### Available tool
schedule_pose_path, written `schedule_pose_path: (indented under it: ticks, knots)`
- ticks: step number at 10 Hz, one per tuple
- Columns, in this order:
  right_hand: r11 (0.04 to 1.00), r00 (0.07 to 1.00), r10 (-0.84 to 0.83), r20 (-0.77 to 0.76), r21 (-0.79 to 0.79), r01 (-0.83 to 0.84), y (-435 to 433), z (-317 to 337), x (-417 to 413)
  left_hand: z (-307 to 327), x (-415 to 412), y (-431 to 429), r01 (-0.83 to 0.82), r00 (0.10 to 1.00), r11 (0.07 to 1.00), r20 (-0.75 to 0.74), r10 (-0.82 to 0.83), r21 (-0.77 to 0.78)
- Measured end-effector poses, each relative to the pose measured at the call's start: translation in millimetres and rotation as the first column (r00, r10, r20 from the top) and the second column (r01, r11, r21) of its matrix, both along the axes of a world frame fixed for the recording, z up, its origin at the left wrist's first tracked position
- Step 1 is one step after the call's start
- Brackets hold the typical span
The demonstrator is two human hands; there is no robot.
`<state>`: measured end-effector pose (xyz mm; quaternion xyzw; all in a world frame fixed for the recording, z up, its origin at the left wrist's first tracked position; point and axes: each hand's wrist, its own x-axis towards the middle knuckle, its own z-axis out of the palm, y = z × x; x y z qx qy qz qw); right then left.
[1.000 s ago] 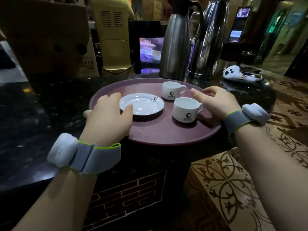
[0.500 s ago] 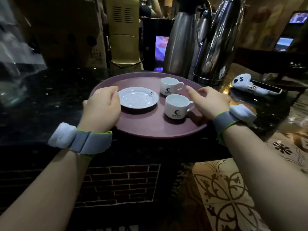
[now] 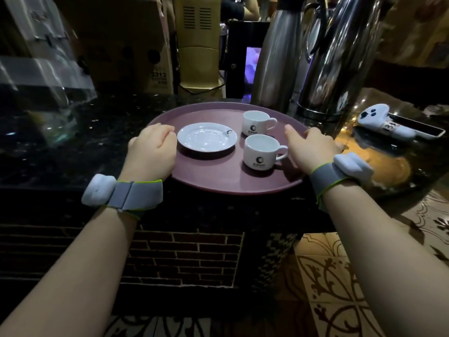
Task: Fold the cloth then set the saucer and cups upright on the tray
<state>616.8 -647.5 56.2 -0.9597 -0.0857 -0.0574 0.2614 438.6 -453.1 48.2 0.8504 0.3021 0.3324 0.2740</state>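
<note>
A round mauve tray [image 3: 218,181] lies on the dark stone counter. On it a white saucer [image 3: 206,136] rests right side up at the left. Two white cups stand upright at the right, the far cup [image 3: 256,122] behind the near cup [image 3: 261,152]. My left hand [image 3: 151,149] is curled over the tray's left rim. My right hand [image 3: 313,147] grips the tray's right rim, its thumb on top. No cloth is in view.
Two steel thermos jugs [image 3: 274,54] [image 3: 340,57] stand just behind the tray. A white controller [image 3: 379,120] lies on a dark slab at the right. Cardboard boxes [image 3: 126,42] and a gold appliance [image 3: 199,42] line the back. Patterned floor tiles [image 3: 340,288] are below right.
Both hands slid outward from beside the saucer and the near cup to the tray's opposite rims and closed on them. The view shifted back and slightly left.
</note>
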Motion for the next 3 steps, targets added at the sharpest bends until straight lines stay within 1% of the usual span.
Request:
schedule_pose_path:
  ticks: [1,2,3]
  knots:
    - [1.0,1.0,0.006,-0.015,-0.002,-0.006,-1,1,-2,-3,3,6,0.013,0.995,0.999,-0.099,-0.009,0.041]
    - [1.0,1.0,-0.022,-0.002,-0.005,0.022,-2,4,-5,0,3,12,0.005,0.999,1.0,-0.045,-0.005,-0.006]
    - [0.998,0.982,0.039,0.182,0.036,-0.047,-2,14,-14,9,0,1,0.023,0.983,0.999,0.182,-0.029,0.035]
